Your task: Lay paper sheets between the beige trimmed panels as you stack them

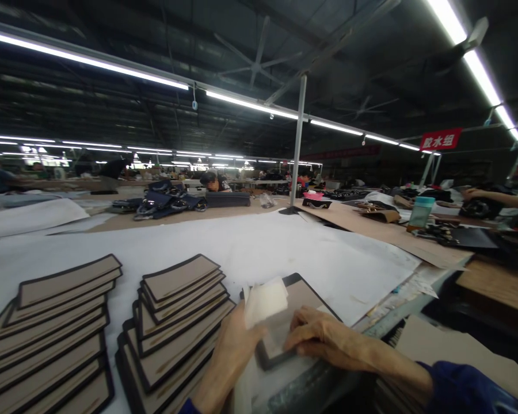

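My left hand [235, 345] is closed on a white cloth [264, 302] that it holds over a flat beige panel with a dark border [304, 296]. My right hand [323, 339] lies on that panel's near end, fingers curled down and pressing it to the white sheet on the table [285, 247]. Two fanned stacks of the same beige panels lie to the left, one [172, 322] just beside my left hand and one [52, 339] at the far left.
A steel post [297, 144] rises from the table's far side. Dark bags [168, 201] lie beyond. A teal cup [421, 211] and brown card sheets [371, 227] sit at the right. Another person's arm [496, 198] reaches in at the far right.
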Tool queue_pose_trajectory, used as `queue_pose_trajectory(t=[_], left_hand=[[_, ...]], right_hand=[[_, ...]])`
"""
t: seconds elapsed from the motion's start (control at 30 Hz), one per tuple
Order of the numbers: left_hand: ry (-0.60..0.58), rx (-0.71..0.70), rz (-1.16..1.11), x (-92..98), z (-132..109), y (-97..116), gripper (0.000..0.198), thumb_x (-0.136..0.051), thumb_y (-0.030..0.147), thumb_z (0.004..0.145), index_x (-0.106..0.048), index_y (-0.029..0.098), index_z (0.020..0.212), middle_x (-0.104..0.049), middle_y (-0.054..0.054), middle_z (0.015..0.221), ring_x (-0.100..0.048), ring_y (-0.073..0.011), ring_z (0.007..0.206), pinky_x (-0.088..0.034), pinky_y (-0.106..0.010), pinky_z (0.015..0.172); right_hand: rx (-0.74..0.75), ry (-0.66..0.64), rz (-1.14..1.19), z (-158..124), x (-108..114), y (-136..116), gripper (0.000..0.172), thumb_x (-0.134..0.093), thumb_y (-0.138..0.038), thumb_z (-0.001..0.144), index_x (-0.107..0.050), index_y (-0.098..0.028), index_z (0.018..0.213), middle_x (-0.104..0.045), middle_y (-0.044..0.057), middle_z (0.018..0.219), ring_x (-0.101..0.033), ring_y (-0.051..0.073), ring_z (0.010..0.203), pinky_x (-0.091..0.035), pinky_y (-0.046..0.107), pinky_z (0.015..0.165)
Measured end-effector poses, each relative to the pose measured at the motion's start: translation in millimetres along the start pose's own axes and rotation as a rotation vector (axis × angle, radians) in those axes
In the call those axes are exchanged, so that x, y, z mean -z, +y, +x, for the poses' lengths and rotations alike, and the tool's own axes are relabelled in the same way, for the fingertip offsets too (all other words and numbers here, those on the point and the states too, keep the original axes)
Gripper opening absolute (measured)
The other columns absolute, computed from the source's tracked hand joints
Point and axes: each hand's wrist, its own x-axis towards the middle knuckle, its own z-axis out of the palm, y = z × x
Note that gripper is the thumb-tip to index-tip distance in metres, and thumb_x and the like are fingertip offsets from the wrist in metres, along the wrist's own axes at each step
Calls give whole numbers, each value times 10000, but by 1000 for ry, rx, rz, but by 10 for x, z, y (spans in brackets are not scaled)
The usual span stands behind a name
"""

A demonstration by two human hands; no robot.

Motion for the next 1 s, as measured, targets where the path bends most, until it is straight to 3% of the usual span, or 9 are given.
queue_pose_trajectory(t=[0.13,0.33,0.5,0.7,0.83,1.0], left_hand=[[13,-16,84,29,-27,-4,331,-572,183,608,-604,156,936,-670,-50,833,-595,-206,752,-422,-277,655],[64,-32,80,19,-63,-11,368,-519,139,600,-609,166,955,-680,-80,869,-611,-230,791,-422,-302,676],[126,-21,46,55,-65,46,299,-509,176,646,-600,153,929,-675,-107,871,-603,-249,788,-414,-315,673],[190,-34,-69,80,-74,126,267,-509,171,654,-607,141,901,-662,-80,842,-583,-210,761,-404,-281,667],[210,-32,-130,89,-68,143,289,-521,145,643,-613,131,917,-662,-70,821,-581,-203,750,-404,-272,663],[278,4,-199,140,-67,172,328,-524,135,668,-595,124,988,-669,-63,824,-591,-201,755,-405,-265,668]], right_hand=[[0,-98,122,55,97,68,282,-477,-391,891,-687,-262,1028,-579,55,950,-536,194,906,-424,314,813],[-156,-216,660,178,330,213,413,-565,-469,817,-622,-174,1101,-647,85,947,-596,206,871,-447,324,813],[-194,-269,680,470,586,180,448,-615,-498,766,-629,-138,1031,-661,101,884,-623,194,787,-465,297,717],[-200,-52,541,1299,553,176,349,-645,-406,751,-639,-121,953,-656,47,793,-587,129,690,-452,221,605],[-287,-21,483,2003,356,261,204,-603,-243,810,-613,-114,968,-661,48,807,-596,116,633,-456,215,553],[-382,8,386,2675,78,245,193,-529,-300,889,-591,-130,958,-623,33,896,-597,118,697,-508,266,614]])
